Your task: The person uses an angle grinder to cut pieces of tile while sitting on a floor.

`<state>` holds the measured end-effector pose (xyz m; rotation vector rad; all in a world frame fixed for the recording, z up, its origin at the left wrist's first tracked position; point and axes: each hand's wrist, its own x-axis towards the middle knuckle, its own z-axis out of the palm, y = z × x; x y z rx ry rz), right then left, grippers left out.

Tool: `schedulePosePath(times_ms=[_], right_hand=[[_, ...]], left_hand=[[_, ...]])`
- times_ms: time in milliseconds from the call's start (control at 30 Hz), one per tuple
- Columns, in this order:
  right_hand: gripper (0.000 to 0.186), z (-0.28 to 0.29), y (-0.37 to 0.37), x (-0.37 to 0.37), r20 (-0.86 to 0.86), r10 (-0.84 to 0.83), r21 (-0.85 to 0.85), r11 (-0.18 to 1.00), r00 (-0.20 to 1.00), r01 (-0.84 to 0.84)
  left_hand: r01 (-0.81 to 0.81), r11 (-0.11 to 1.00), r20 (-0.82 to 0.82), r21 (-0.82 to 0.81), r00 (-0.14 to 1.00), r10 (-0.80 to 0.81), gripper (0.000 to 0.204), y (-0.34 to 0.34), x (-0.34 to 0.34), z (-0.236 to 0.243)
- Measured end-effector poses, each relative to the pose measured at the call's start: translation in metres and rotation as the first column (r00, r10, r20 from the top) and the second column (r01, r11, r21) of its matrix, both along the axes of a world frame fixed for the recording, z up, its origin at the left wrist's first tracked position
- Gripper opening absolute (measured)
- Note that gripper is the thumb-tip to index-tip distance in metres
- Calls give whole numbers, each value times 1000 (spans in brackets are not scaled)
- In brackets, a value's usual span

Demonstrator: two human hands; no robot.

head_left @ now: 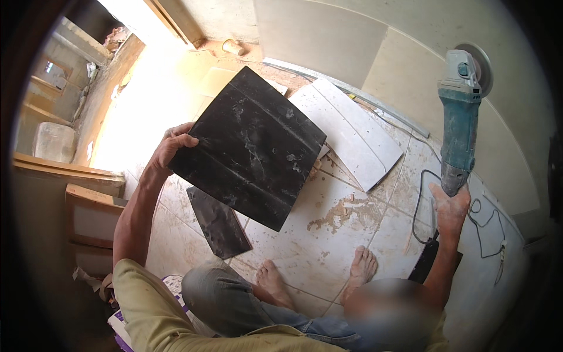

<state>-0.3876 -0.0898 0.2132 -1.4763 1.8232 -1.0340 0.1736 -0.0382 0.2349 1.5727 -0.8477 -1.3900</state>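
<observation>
My left hand [175,146] grips the left edge of a large, square black tile [246,146] with pale streaks, held up over the floor. In my right hand [450,211] is a teal angle grinder [457,129], gripped near its cord end, its head and round disc raised at the upper right. A smaller dark tile piece [217,223] lies on the floor beneath the black tile, and white tile pieces [352,129] lie behind it. The grinder's black cord [415,211] loops down beside my right hand.
Dusty white floor tiles [299,264] lie around my bare feet. Pale wall panels [316,38] line the back and right, with a metal strip along their base. A bright doorway [123,111] is at the left, a wooden frame [94,214] below it. A small container [233,47] lies by the back wall.
</observation>
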Motion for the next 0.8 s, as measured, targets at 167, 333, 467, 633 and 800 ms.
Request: schedulePosePath(times_ms=[167, 333, 467, 633, 800], right_hand=[[24, -14, 0, 19, -76, 44, -79, 996, 996, -50], [38, -19, 1, 33, -76, 28, 60, 998, 997, -23], [44, -25, 0, 41, -90, 51, 105, 994, 995, -41], [40, -31, 2, 52, -187, 95, 6, 995, 978, -95], [43, -33, 6, 59, -140, 95, 105, 991, 986, -81]], left_hand=[[18, 999, -37, -41, 999, -20, 46, -18, 36, -31], [40, 999, -86, -11, 995, -41, 46, -35, 45, -68], [160, 986, -34, 50, 987, -158, 47, -61, 71, -87], [360, 907, 184, 217, 898, -400, 52, -98, 79, -96], [527, 850, 662, -4, 638, -393, 50, -115, 78, -133]])
